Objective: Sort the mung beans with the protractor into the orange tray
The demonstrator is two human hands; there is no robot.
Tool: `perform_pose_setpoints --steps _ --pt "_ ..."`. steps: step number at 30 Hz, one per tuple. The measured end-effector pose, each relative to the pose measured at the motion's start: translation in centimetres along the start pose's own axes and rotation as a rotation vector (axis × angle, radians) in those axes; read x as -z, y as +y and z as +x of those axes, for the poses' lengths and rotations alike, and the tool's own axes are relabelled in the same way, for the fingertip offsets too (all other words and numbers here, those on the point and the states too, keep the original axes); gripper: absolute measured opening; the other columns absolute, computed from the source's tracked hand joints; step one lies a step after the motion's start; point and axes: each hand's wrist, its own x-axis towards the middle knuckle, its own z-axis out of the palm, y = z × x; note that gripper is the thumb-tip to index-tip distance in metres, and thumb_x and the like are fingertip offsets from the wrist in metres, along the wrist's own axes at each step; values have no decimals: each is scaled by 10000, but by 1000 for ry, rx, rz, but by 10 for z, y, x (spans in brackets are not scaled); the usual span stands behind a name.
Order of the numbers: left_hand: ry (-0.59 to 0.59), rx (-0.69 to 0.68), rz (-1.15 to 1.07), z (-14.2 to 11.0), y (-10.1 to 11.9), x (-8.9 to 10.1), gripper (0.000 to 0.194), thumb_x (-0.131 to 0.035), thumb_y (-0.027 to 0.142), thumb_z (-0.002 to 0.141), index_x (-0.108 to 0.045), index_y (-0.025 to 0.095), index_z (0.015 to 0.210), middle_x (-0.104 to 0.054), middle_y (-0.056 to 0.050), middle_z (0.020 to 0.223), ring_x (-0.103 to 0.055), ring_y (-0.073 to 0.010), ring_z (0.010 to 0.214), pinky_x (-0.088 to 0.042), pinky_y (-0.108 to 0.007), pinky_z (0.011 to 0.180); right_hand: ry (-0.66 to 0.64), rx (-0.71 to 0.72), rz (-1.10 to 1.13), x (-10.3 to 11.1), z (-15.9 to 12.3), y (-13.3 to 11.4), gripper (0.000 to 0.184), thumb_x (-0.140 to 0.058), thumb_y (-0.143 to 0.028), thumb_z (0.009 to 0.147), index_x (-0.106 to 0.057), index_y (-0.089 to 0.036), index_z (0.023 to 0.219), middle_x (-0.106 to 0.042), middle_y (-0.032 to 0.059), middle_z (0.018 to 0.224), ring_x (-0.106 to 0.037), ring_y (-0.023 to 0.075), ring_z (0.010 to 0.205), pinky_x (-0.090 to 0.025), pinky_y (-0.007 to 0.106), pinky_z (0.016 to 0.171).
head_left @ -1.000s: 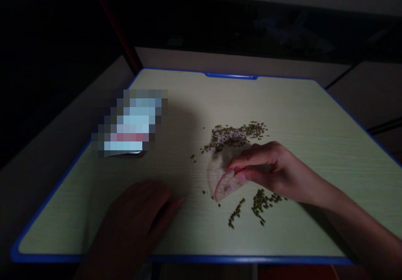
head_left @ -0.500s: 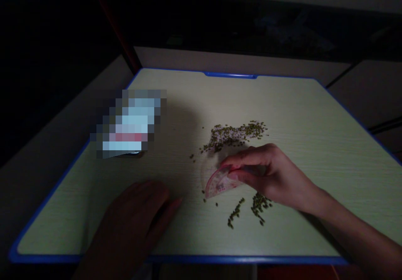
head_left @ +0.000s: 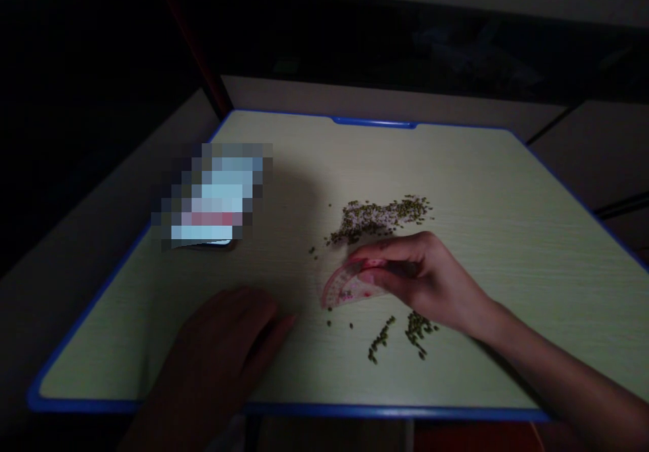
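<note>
Dim light. Right hand (head_left: pixel 430 280) pinches a pink half-round protractor (head_left: pixel 349 288), edge down on the desk (head_left: pixel 507 188), between two bean piles (head_left: pixel 380 214). Left hand (head_left: pixel 223 350) flat, fingers together. Protractor markings unreadable; blurred object (head_left: pixel 213 195) far left.

From the right hand (head_left: pixel 430 280), bean piles (head_left: pixel 380 214) block twelve and six o'clock. At nine o'clock lies open bench (head_left: pixel 507 188), then the left hand (head_left: pixel 223 344); three o'clock lies open.
</note>
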Motion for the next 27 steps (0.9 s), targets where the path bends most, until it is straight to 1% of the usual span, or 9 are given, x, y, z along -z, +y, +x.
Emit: perform_pose_setpoints --steps 5,10,13,17,20,22,23,25,27 --pt "-30 10 18 -3 1 -1 369 -340 409 916 -488 214 640 -503 54 609 -491 -104 581 -363 -239 554 -102 78 -40 4 2 -4 203 -585 -127 813 -737 -176 938 -741 45 878 -666 140 749 -515 221 639" --pt "-49 40 -20 -1 1 -1 373 -340 416 913 -503 209 650 -522 48 632 -501 -112 601 -363 -252 574 -217 156 -45 11 3 -5 182 -591 -123 826 -725 -161 944 -737 38 829 -669 136 741 -520 224 664" --pt "-87 55 -35 -1 0 -1 386 -348 423 909 -494 204 626 -510 45 610 -492 -116 589 -344 -251 556 -253 178 -45 13 2 -4 171 -606 -136 825 -725 -162 944 -730 40 842 -669 134 756 -519 223 684" --pt "-91 89 -57 -3 -1 -3 393 -334 440 908 -502 200 645 -526 40 643 -499 -120 621 -352 -247 601 -282 185 -49 15 2 -3 177 -598 -128 830 -728 -163 945 -722 40 839 -663 127 756 -514 215 688" --pt "-110 104 -53 -4 0 -3 399 -330 449 907 -499 198 647 -526 34 651 -501 -125 633 -341 -255 606 -288 185 -34 18 -1 -6 170 -610 -134 819 -733 -171 931 -725 30 817 -663 124 725 -518 214 656" --pt "-134 121 -64 -4 1 -2 404 -317 450 908 -498 199 647 -523 32 651 -499 -127 636 -338 -259 610 -206 174 -17 22 -7 -12 152 -636 -138 792 -741 -185 892 -733 20 785 -665 126 684 -526 221 623" --pt "-146 134 -72 -3 1 -1 413 -304 452 909 -495 199 644 -521 32 652 -499 -129 641 -338 -261 615 -114 159 -8 23 -12 -17 142 -654 -138 770 -743 -193 867 -738 17 771 -667 130 667 -530 227 610" --pt "-170 159 -94 -2 1 -1 430 -284 473 906 -499 200 651 -520 30 661 -498 -134 650 -340 -266 624 143 111 -9 24 -26 -27 128 -698 -141 717 -742 -211 814 -741 11 740 -663 136 634 -534 234 583" --pt "-189 186 -118 -2 0 -1 444 -279 505 897 -504 202 662 -524 27 676 -498 -140 662 -341 -272 635 399 40 -4 16 -44 -35 146 -738 -134 653 -726 -208 777 -719 4 667 -642 131 579 -528 225 544"
